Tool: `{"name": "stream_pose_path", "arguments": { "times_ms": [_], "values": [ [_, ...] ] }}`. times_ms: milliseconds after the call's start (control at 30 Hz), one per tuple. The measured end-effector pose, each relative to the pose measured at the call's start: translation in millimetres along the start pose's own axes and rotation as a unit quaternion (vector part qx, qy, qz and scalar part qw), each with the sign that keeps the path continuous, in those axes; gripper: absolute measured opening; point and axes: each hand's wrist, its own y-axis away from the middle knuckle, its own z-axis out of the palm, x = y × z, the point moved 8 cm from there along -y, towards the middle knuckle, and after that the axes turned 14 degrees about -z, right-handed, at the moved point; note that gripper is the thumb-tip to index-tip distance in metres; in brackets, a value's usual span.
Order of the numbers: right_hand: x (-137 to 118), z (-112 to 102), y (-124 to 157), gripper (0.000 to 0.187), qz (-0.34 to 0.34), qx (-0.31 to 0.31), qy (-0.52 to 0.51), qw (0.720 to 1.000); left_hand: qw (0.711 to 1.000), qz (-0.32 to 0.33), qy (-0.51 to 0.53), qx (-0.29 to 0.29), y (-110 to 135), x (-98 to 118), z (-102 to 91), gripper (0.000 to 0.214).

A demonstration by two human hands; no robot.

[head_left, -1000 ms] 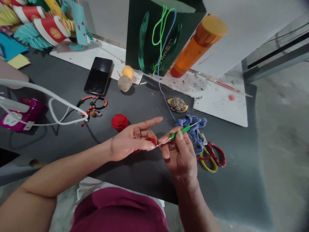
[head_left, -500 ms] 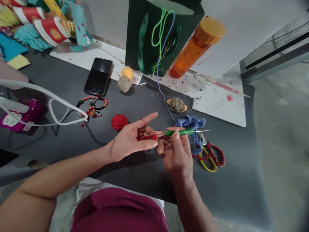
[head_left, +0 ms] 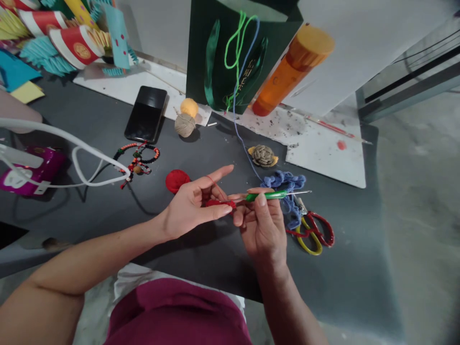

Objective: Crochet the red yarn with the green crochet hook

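Note:
My left hand (head_left: pixel 196 203) pinches a small red crochet piece (head_left: pixel 218 203) between thumb and fingers, its index finger stretched out with red yarn running over it. Against it, my right hand (head_left: pixel 264 225) grips a green-handled crochet hook (head_left: pixel 268 195), lying almost level with its metal end pointing right and its tip at the red piece. A red yarn ball (head_left: pixel 177 180) lies on the dark table (head_left: pixel 201 148) just left of my left hand. A blue crochet piece (head_left: pixel 285 184) sits behind my right hand, its strand leading up to the green bag (head_left: pixel 230 52).
Red and yellow scissors (head_left: pixel 314 232) lie right of my hands. Farther back are a woven flower (head_left: pixel 263 155), beige and yellow yarn balls (head_left: pixel 186 123), a black phone (head_left: pixel 146 113), bead bracelets (head_left: pixel 138 158), an orange bottle (head_left: pixel 293 67) and a white cable (head_left: pixel 72 148). Paper crafts crowd the far left.
The hook has swung from pointing up-right to nearly level, and both hands have shifted slightly up and left. In the last half second, almost nothing moved.

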Motion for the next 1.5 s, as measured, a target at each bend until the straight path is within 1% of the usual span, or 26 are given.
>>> {"name": "stream_pose_path", "arguments": {
  "times_ms": [100, 233, 367, 500, 667, 800, 867, 1100, 1200, 1367, 1500],
  "values": [
    [0, 0, 0, 0.026, 0.002, -0.001, -0.007, 1.0, 1.0, 0.005, -0.017, 0.007, 0, 0, -1.2, 0.083],
    [-3, 0, -1, 0.022, -0.011, 0.001, -0.015, 1.0, 0.999, -0.006, -0.031, 0.02, 2, 1, -2.0, 0.082],
    [-5, 2, -3, 0.021, -0.025, -0.004, -0.011, 1.0, 0.999, -0.004, -0.025, 0.029, 3, 2, -2.1, 0.091],
    [-8, 2, -2, 0.021, -0.047, -0.014, 0.027, 0.998, 0.999, 0.02, -0.017, 0.042, 3, 5, -4.0, 0.099],
    [-13, 0, 1, 0.008, -0.089, -0.04, 0.105, 0.99, 0.998, 0.026, -0.029, 0.044, 2, 6, -4.0, 0.104],
    [-19, 2, 2, 0.017, -0.126, -0.05, 0.13, 0.982, 0.999, 0.014, -0.034, 0.032, 1, 3, -1.7, 0.106],
    [-20, 4, 2, 0.019, -0.133, -0.054, 0.134, 0.981, 0.999, 0.009, -0.04, 0.032, 0, 1, -1.6, 0.106],
    [-12, 2, -1, 0.018, -0.098, -0.043, 0.101, 0.989, 0.997, 0.005, -0.066, 0.034, 0, 0, -2.8, 0.098],
    [-12, 0, -1, 0.015, -0.09, -0.038, 0.112, 0.989, 0.997, -0.001, -0.069, 0.031, 1, 2, -1.9, 0.094],
    [-16, -1, -4, 0.015, -0.097, -0.039, 0.131, 0.986, 0.998, -0.016, -0.061, 0.025, 0, 2, -1.6, 0.094],
    [-8, -3, -7, 0.014, -0.044, -0.041, 0.109, 0.992, 0.997, -0.024, -0.068, 0.021, -1, 2, -2.5, 0.092]
  ]
}}
